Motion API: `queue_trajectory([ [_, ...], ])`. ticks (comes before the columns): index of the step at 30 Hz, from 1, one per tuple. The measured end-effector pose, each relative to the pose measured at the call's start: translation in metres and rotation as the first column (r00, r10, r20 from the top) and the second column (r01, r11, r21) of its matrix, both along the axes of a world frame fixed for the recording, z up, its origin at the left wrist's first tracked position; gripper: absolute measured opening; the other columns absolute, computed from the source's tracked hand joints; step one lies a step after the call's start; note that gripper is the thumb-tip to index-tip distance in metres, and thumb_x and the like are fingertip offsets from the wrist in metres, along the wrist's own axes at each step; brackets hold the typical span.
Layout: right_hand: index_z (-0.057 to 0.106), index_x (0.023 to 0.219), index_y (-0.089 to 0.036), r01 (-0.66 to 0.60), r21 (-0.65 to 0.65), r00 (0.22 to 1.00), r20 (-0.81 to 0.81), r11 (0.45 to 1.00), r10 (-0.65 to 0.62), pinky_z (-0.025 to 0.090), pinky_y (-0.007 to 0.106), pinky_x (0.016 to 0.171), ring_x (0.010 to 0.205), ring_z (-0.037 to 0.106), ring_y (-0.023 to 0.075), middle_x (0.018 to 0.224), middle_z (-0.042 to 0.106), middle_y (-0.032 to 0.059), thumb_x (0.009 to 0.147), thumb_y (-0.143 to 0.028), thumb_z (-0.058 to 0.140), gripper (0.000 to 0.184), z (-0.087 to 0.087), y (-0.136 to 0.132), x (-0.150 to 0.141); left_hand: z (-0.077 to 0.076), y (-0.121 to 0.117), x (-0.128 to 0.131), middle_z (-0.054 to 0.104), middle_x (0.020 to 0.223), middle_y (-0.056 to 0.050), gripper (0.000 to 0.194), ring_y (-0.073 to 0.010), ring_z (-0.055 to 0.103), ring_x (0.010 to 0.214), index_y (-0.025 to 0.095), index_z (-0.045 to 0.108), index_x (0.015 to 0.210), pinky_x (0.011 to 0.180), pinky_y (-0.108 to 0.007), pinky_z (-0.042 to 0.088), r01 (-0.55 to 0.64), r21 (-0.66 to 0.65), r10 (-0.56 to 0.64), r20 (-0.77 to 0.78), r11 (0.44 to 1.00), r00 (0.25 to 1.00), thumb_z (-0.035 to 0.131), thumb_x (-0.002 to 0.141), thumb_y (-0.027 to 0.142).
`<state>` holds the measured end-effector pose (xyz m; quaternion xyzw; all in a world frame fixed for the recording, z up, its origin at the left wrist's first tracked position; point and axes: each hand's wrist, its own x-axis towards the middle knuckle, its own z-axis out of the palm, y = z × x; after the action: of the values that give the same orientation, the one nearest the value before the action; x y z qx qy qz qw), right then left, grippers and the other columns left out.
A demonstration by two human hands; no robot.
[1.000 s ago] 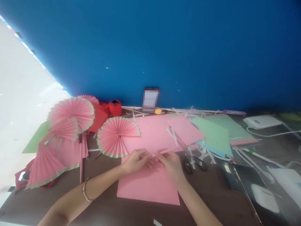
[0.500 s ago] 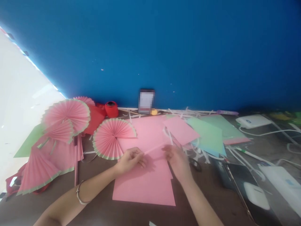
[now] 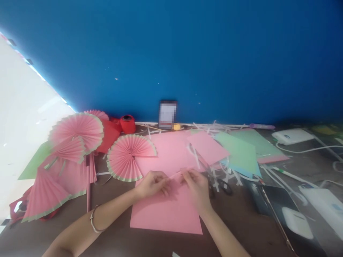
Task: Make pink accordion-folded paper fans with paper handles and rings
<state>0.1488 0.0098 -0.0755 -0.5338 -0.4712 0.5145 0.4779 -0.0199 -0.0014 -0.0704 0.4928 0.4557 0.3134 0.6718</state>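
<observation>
A narrow pink paper strip (image 3: 175, 175) spans the short gap between my two hands. My left hand (image 3: 153, 184), below a bracelet-ringed forearm, is closed with thumb and fingers pinching the strip's left end. At its other end my right hand (image 3: 196, 185) pinches it, fingertips bent down. Both hands are over a large pink paper sheet (image 3: 166, 217) lying on the brown table. Just left of my left hand lies a round pleated pink paper fan (image 3: 130, 157) with a green rim, open by a wedge.
More pleated fans (image 3: 76, 132) are heaped at the left, beside a red roll (image 3: 128, 124). Green sheets (image 3: 238, 151), white paper strips and scissors (image 3: 224, 187) lie right of my hands. Farther right are a phone (image 3: 278, 200), an earphone case (image 3: 297, 223) and cables. A blue wall rises behind.
My right hand has come down and turned inward; its fingers, looser before, now pinch the strip. My left hand stays nearly in place, and the gap between the hands looks smaller.
</observation>
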Motion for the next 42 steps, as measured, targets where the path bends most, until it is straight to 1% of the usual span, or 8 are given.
queue_trajectory([
  [10,0.061,0.060,-0.016,0.096,0.025,0.993,-0.074,0.995,-0.094,0.045,0.026,0.054,0.050,0.054,0.0130,0.050,0.056,-0.0003,0.072,-0.041,0.065,0.027,-0.008,0.005,0.008,-0.010,-0.002,-0.003,0.070,0.076,-0.015,0.042,-0.0241,0.069,0.067,0.010,0.055,0.082,0.056,-0.030,0.053,0.063,-0.065,-0.049,0.192,0.996,0.980,0.055,0.076,0.052],
  [14,0.063,0.062,-0.017,0.116,0.046,0.988,-0.111,0.992,-0.110,0.045,0.025,0.053,0.050,0.054,0.0122,0.051,0.056,-0.0010,0.072,-0.039,0.066,0.025,-0.008,0.006,0.010,-0.008,-0.002,-0.004,0.070,0.082,-0.016,0.043,-0.0235,0.069,0.067,0.010,0.057,0.083,0.054,-0.028,0.051,0.075,-0.029,-0.070,0.151,0.997,0.986,0.054,0.077,0.052],
  [18,0.065,0.070,-0.017,0.105,0.036,0.991,-0.083,0.994,-0.102,0.049,0.029,0.054,0.051,0.058,0.0145,0.055,0.061,0.0009,0.071,-0.040,0.066,0.023,-0.011,0.009,0.015,-0.003,-0.001,-0.006,0.070,0.077,-0.016,0.047,-0.0227,0.069,0.065,0.009,0.059,0.082,0.053,-0.026,0.050,0.068,-0.023,-0.066,0.086,0.997,0.994,0.053,0.076,0.054],
  [24,0.065,0.070,-0.018,0.119,0.083,0.992,-0.050,0.989,-0.115,0.050,0.029,0.052,0.050,0.058,0.0148,0.054,0.060,0.0004,0.071,-0.038,0.066,0.021,-0.012,0.009,0.017,-0.003,0.001,-0.007,0.070,0.076,-0.012,0.044,-0.0218,0.068,0.066,0.010,0.062,0.083,0.055,-0.026,0.051,0.068,-0.034,-0.065,0.077,0.997,0.995,0.056,0.075,0.053],
  [30,0.064,0.068,-0.017,0.010,0.033,0.998,-0.066,0.999,-0.007,0.048,0.026,0.052,0.050,0.056,0.0129,0.054,0.060,0.0006,0.071,-0.040,0.066,0.023,-0.001,0.002,0.004,-0.002,-0.001,-0.006,0.071,0.078,-0.010,0.041,-0.0222,0.068,0.069,0.012,0.066,0.084,0.056,-0.026,0.051,0.076,-0.019,-0.075,0.040,0.997,0.996,0.055,0.076,0.051],
  [33,0.063,0.073,-0.016,-0.094,-0.047,0.984,-0.153,0.994,0.086,0.047,0.025,0.053,0.054,0.056,0.0124,0.058,0.061,0.0007,0.068,-0.039,0.069,0.024,0.001,0.000,-0.003,-0.003,-0.001,-0.006,0.070,0.074,-0.010,0.041,-0.0196,0.067,0.062,0.011,0.066,0.080,0.053,-0.025,0.050,0.041,0.044,-0.041,-0.007,0.998,0.999,0.054,0.078,0.051],
  [36,0.062,0.067,-0.016,-0.194,-0.107,0.968,-0.180,0.975,0.173,0.045,0.024,0.052,0.053,0.056,0.0123,0.057,0.061,0.0004,0.064,-0.040,0.072,0.026,0.000,-0.002,-0.010,-0.006,-0.001,-0.007,0.070,0.075,-0.010,0.042,-0.0173,0.066,0.058,0.011,0.067,0.078,0.051,-0.023,0.049,0.044,0.124,-0.037,-0.059,0.991,0.998,0.052,0.079,0.050],
  [42,0.060,0.061,-0.016,-0.141,-0.086,0.988,-0.080,0.986,0.134,0.040,0.023,0.044,0.044,0.052,0.0111,0.049,0.059,0.0003,0.064,-0.043,0.070,0.030,-0.002,-0.004,-0.011,-0.012,-0.001,-0.006,0.069,0.070,-0.009,0.042,-0.0160,0.064,0.053,0.011,0.066,0.079,0.045,-0.021,0.047,0.039,0.102,-0.031,-0.083,0.994,0.996,0.053,0.078,0.051],
])
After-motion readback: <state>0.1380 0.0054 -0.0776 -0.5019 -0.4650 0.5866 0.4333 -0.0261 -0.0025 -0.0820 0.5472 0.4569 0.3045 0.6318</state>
